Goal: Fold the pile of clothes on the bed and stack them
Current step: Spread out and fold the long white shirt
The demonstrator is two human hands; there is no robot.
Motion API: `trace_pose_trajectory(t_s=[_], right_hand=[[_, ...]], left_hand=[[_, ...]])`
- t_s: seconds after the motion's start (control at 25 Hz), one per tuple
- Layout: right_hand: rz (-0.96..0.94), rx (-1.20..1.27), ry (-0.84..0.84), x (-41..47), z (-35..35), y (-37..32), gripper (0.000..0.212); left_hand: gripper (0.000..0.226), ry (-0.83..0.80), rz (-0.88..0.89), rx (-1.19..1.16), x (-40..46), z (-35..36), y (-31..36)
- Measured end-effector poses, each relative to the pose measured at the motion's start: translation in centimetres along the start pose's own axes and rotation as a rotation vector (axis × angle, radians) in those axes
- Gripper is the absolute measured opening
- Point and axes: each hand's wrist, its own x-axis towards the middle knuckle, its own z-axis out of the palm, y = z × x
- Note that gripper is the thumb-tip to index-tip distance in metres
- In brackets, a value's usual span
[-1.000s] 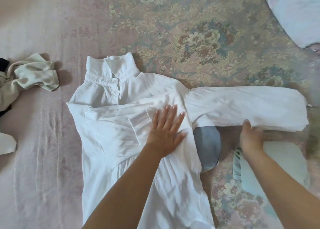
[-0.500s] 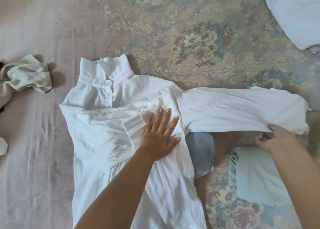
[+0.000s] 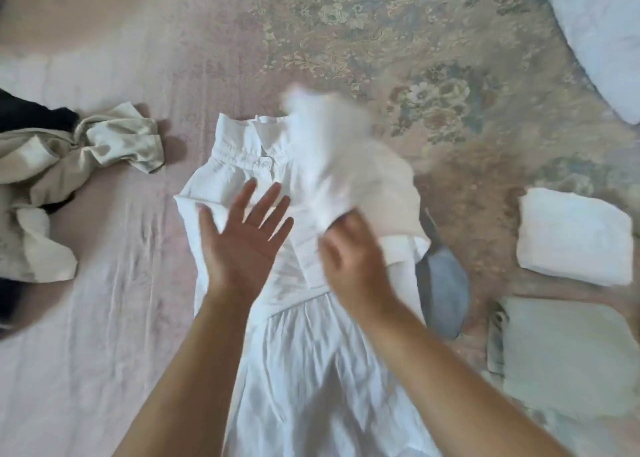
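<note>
Lying flat on the bed, the white dress is pressed under the spread, straight fingers of the left hand — its sleeve, blurred, is gripped just beyond the right hand.

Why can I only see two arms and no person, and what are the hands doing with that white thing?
The camera sits on the person's head and looks down, so you see only their arms, much as they do. They stand at a bed and fold clothes. The long white dress lies flat in front of them. The left hand is spread open over the dress's chest. The right hand grips the dress's sleeve, which is lifted above the chest; it looks blurry because it is moving. On the left lies a crumpled beige garment not yet folded. On the right lie a folded white piece and a folded pale green one. A grey-blue thing peeks out beside the dress.
</note>
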Motion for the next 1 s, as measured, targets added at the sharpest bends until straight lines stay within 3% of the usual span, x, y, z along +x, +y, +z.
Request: trace_pose_trajectory(t_s=[0.08,0.16,0.24,0.36,0.48,0.52,0.6,0.68,0.76,0.88,1.0], right_hand=[[-0.192,-0.124,-0.296,-4.2,3.7,-1.2,0.024],[-0.287,-0.331,-0.512,-7.4,5.9,-1.1,0.038],[-0.285,-0.527,-0.626,-8.6,7.1,-1.1,0.050],[-0.207,-0.621,-0.726,-9.1,8.5,-1.5,0.055],[-0.206,-0.553,-0.708,-9.8,8.6,-1.7,0.047],[-0.092,-0.408,-0.712,-9.7,8.6,-1.7,0.047],[0.393,-0.015,-0.597,-8.2,8.4,-2.5,0.054],[0.857,0.342,-0.241,-5.0,9.0,-3.1,0.055],[1.055,0.453,-0.047,-1.1,9.9,-2.5,0.048],[1.255,0.531,-0.237,4.1,11.5,-2.6,0.017],[1.296,0.702,-0.442,5.0,11.4,-4.1,0.019]], left_hand=[[0.074,0.058,-0.011,-0.157,-0.7,-3.6,1.7],[0.078,0.143,-0.040,-0.149,-1.5,-7.4,2.8],[0.074,0.228,-0.120,-0.077,-1.9,-10.5,3.4],[0.048,0.311,-0.195,0.178,-2.2,-12.6,3.4],[0.060,0.367,-0.128,0.439,-2.0,-11.7,1.6],[0.063,0.408,-0.071,0.515,-2.0,-11.2,1.4],[0.060,0.430,0.021,0.616,-1.6,-11.0,1.6],[0.058,0.347,0.063,0.640,-1.6,-11.2,1.8],[0.062,0.235,0.115,0.691,-1.9,-11.3,1.9],[0.070,0.073,0.246,0.925,-2.1,-11.7,3.2],[0.084,-0.002,0.296,0.943,-0.8,-12.6,6.8]])
